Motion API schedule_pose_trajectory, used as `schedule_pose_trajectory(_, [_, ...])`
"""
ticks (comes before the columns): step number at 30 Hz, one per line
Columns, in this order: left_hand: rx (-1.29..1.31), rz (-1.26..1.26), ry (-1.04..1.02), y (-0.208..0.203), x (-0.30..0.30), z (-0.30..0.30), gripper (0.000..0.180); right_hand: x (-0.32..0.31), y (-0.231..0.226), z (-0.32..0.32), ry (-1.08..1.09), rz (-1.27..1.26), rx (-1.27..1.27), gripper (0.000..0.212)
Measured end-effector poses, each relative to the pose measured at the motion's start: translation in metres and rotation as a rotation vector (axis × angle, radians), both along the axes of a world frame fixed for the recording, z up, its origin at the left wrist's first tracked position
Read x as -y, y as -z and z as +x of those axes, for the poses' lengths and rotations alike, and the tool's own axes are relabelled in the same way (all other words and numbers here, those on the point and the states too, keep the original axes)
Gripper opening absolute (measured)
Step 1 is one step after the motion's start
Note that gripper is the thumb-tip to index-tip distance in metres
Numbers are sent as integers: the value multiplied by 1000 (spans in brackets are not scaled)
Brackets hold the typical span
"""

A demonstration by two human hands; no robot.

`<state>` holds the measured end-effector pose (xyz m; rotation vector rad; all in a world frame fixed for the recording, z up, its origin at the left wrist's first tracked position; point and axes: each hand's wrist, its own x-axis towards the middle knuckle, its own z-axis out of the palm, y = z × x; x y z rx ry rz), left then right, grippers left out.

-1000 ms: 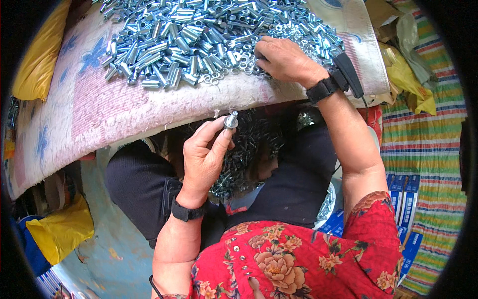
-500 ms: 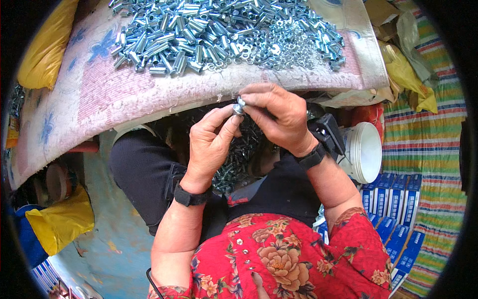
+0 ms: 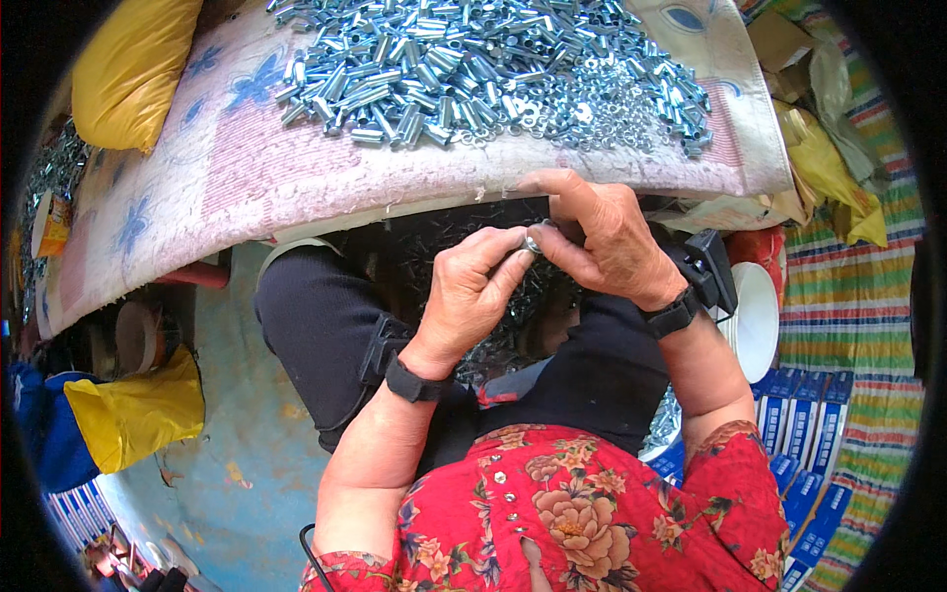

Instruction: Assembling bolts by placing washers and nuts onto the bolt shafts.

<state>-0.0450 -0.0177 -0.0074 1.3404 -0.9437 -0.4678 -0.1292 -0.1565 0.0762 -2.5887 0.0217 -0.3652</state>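
Observation:
My left hand [image 3: 466,296] is closed, pinching a small shiny metal bolt [image 3: 532,244] between thumb and fingertips. Most of the bolt is covered by the fingers, so its full shape is hidden. The thumb of my right hand [image 3: 607,242] touches the bolt's end, while its index finger is stretched out, apart from the thumb, near the cloth edge. Both hands are just in front of a cloth-covered table [image 3: 296,197]. On it lies a large heap of metal sleeves [image 3: 414,69], with many small washers and nuts [image 3: 582,109] on its near right side.
Below my hands, between the knees, is a dark pile of bolts [image 3: 513,306]. A white bucket [image 3: 758,321] stands by my right forearm, with blue boxes [image 3: 804,419] behind it. Yellow sacks lie at left, one [image 3: 138,74] on the table and one [image 3: 143,409] lower down.
My right fingers have come off the bolt and spread, leaving the thumb against it. The left hand keeps its pinch. The whole view has shifted, so everything appears farther right.

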Motion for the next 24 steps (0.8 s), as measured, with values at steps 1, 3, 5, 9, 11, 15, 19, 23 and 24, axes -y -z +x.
schedule_pose_trajectory(1, [5, 3, -6, -3, -1, 1, 19, -1, 3, 0, 44, 21, -24, 32])
schedule_pose_trajectory(3, [100, -18, 1, -7, -3, 1, 19, -1, 2, 2, 84, 46, -45, 30])
schedule_pose_trajectory(5, [66, -44, 19, -8, -3, -1, 17, 0, -4, 2, 137, 505, 87, 25])
schedule_pose_trajectory(9, [62, -143, 124, -11, -1, -2, 19, 8, 8, 29, 285, 545, 605, 47])
schedule_pose_trajectory(11, [-107, -8, -26, -10, -2, 2, 20, -32, 49, 3, 64, -82, 495, 61])
schedule_pose_trajectory(15, [-562, -93, -55, -11, -10, 21, 23, -73, 18, -25, -238, 704, 181, 61])
schedule_pose_trajectory(19, [-494, -96, 85, -11, -13, 16, 21, -20, -1, 2, 65, 325, 265, 36])
schedule_pose_trajectory(23, [-507, -45, 245, -19, -24, 16, 17, -6, 2, 11, -194, 242, 214, 24])
schedule_pose_trajectory(24, [-471, -31, 244, -17, -24, 14, 17, -3, -4, 7, -196, 226, 88, 20])
